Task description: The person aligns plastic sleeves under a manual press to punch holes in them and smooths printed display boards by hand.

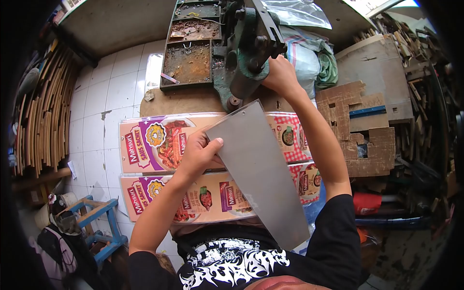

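My left hand (200,152) grips the long edge of a grey flat sheet (263,169), thumb on top. The sheet lies slantwise over the printed panels, one corner near the foot of a green hand press (241,63) and the other end by my shirt. A small hole shows in its upper corner. My right hand (280,77) is closed beside the press, under its dark metal arm (271,29); what its fingers hold is hidden. Two rows of printed sauce panels (150,145) lie beneath the sheet and my left forearm.
A rusty compartment tray (187,63) with small bits stands left of the press. Plastic-wrapped bundles (302,53) lie behind it. Cut brown boards (357,125) and scrap strips fill the right. At left are stacked boards (46,116) and a blue stool frame (96,222).
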{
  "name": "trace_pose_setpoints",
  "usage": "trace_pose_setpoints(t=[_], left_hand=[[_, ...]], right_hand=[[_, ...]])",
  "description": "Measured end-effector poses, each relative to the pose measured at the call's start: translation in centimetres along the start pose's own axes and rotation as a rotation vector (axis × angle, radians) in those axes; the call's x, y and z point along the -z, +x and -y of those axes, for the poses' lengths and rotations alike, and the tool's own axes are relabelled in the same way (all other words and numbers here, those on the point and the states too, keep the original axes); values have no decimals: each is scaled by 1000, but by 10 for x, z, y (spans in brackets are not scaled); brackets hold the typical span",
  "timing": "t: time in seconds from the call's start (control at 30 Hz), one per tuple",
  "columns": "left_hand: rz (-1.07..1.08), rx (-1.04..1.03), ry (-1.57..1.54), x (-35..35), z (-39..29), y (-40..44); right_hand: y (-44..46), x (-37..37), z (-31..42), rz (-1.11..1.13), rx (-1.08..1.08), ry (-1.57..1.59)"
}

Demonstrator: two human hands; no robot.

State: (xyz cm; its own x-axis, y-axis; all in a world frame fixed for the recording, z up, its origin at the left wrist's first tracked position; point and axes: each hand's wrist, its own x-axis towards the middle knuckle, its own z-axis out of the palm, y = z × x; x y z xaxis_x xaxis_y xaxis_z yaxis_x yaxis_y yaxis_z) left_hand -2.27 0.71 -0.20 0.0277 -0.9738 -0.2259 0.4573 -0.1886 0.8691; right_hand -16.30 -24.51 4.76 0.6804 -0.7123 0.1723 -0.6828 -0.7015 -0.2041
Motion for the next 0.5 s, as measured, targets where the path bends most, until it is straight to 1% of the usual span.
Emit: trace_pose_setpoints(t=[0.07, 0.1, 0.17, 0.2, 0.3, 0.33, 0.5], left_hand=[[7, 5, 12, 0, 0, 1], [2, 3, 9, -1, -1, 1], [-22, -29, -3, -5, -4, 0], [-30, -33, -7, -6, -5, 0], [-36, 14, -1, -5, -7, -1], [-21, 18, 23, -5, -8, -2], [7, 19, 49, -5, -8, -1]], right_hand=[[2, -6, -5, -64, 32, 23], [2, -8, -7, -61, 37, 23], [2, -11, -12, -185, 88, 41], [1, -4, -7, -156, 54, 43], [0, 4, -5, -102, 46, 65], [-1, 4, -6, -97, 75, 58], [3, 0, -9, -47, 79, 66]])
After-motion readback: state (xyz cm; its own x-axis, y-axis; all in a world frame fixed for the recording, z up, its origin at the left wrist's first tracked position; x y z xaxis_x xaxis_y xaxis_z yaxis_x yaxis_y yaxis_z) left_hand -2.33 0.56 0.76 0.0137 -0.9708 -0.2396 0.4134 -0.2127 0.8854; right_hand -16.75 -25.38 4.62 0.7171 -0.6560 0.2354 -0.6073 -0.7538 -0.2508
